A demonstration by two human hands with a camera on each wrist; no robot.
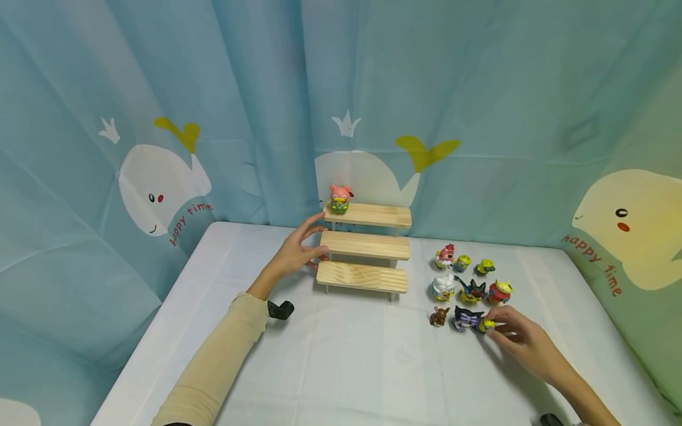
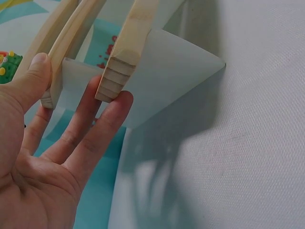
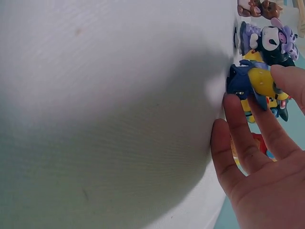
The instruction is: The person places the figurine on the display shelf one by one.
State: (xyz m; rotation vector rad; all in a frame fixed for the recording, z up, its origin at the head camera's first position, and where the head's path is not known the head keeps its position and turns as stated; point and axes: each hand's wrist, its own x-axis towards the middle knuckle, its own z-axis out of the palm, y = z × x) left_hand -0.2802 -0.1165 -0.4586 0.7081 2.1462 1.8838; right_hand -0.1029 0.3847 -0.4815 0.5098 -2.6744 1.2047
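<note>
Gripping a 3-tier wooden stand [image 1: 367, 244] with the left hand [image 1: 290, 253]; pinching a yellow-and-blue Minion figurine [image 1: 485, 325] with the right hand [image 1: 524, 342].
Clear from left wrist, mostly hidden from head: white side panel [image 2: 171, 67]. Just right of Kuromi figurine [image 1: 466, 319]: Minion figurine, long axis rising from white cloth [image 1: 373, 355], blue end toward it, plainest from right wrist; facing direction unclear.

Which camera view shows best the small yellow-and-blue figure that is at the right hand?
The right wrist view: the yellow-and-blue figure appears largest there, although the right hand covers part of it. The head view shows it much smaller, also partly covered. The left wrist view does not show it.
</note>
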